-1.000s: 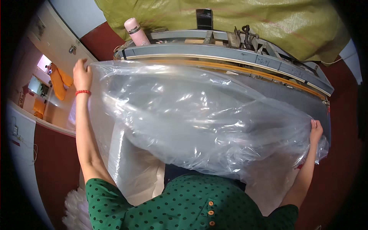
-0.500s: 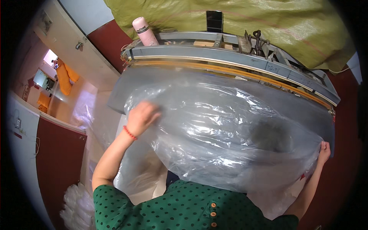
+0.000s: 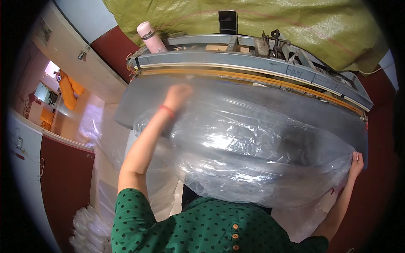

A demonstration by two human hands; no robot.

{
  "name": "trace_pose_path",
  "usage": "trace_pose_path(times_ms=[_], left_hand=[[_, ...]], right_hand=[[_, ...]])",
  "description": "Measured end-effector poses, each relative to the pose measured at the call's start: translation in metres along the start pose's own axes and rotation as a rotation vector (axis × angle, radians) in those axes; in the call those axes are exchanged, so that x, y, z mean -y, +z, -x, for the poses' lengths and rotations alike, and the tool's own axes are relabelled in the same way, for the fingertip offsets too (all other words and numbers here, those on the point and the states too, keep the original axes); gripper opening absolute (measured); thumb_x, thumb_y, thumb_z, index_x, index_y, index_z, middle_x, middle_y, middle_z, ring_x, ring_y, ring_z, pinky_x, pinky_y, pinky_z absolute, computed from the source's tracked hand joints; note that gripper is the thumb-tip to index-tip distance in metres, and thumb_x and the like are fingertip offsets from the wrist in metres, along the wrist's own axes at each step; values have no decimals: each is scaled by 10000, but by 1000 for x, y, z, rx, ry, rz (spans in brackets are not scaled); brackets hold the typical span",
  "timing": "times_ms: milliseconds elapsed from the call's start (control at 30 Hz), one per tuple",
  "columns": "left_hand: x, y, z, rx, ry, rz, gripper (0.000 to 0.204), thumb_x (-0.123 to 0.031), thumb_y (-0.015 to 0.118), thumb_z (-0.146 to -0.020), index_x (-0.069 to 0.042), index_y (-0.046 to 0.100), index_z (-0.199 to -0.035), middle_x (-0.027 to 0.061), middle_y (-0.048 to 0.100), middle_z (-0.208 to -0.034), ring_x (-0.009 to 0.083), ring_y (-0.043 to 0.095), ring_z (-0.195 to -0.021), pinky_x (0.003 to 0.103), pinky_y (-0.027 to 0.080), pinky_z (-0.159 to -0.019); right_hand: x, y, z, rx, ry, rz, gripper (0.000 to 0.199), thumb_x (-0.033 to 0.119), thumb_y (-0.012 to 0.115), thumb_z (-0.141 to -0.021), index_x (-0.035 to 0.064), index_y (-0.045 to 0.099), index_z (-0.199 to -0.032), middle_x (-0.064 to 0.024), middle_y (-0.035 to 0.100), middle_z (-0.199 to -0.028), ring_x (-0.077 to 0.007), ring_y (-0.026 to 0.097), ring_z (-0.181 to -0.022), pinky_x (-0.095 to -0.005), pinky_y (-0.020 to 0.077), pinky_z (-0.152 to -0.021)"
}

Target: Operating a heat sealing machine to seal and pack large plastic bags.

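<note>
A large, crumpled sheet of clear plastic film [image 3: 228,143] spreads over a grey work table [image 3: 139,90] and drapes down toward my body. At the right end of the table, my right hand [image 3: 357,163] pinches the film's edge between thumb and fingers. My left hand [image 3: 179,96], a red bead bracelet on its wrist, is above the film's far left part, close to the machine's front. Motion smears its fingers, so I cannot tell whether they hold or touch the film.
Behind the table runs a long grey metal bar machine [image 3: 236,61] with an orange strip [image 3: 219,74]. On it stand a pink bottle [image 3: 151,38] and a metal clamp [image 3: 275,44]. A yellow-green woven sheet [image 3: 295,25] hangs behind. Bundled clear plastic [image 3: 90,230] lies at lower left.
My left hand has moved away from me and to the right, toward the machine. The film's far edge has come nearer, baring more table. My right hand keeps its pinch almost in place.
</note>
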State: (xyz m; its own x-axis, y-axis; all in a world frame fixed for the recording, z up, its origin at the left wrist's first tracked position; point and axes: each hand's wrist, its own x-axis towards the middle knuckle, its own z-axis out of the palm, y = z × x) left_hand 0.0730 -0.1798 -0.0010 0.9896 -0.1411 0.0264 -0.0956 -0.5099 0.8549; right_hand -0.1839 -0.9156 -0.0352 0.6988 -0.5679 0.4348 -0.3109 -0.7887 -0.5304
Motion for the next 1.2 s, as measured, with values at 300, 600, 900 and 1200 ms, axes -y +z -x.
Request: trace_pose_path(times_ms=[300, 600, 900, 1200], left_hand=[[-22, 28, 0, -342, 215, -583, 182, -177, 640, -712, -52, 597, -838, 102, 609, -712, 265, 581, -650, 335, 440, -590], [25, -13, -35, -479, 105, -250, 303, -253, 424, -825, 13, 532, -729, 196, 542, -648, 321, 518, -582, 400, 407, -539], [69, -38, -64, -808, 137, 88, 166, -177, 467, -837, -32, 496, -761, 12, 484, -645, 92, 444, -607, 234, 392, -581], [63, -26, -81, -907, 106, 171, 161, -146, 581, -792, -59, 470, -714, -38, 446, -630, 49, 394, -560, 176, 343, -516]], right_hand=[[-32, -7, -2, -84, 33, -272, 211, 212, 561, -827, 3, 580, -823, 10, 530, -721, -63, 449, -692, -194, 373, -660], [46, 28, -50, -268, 248, -609, 195, 223, 569, -816, 30, 588, -838, -2, 558, -784, -87, 480, -706, -221, 396, -658], [111, 152, -98, -179, 58, -548, 155, 184, 551, -829, 46, 525, -763, 9, 495, -634, -58, 430, -569, -210, 365, -527], [127, 159, -107, -362, 40, -420, 128, 130, 592, -777, 52, 493, -752, 9, 490, -607, -44, 413, -530, -197, 345, -464]])
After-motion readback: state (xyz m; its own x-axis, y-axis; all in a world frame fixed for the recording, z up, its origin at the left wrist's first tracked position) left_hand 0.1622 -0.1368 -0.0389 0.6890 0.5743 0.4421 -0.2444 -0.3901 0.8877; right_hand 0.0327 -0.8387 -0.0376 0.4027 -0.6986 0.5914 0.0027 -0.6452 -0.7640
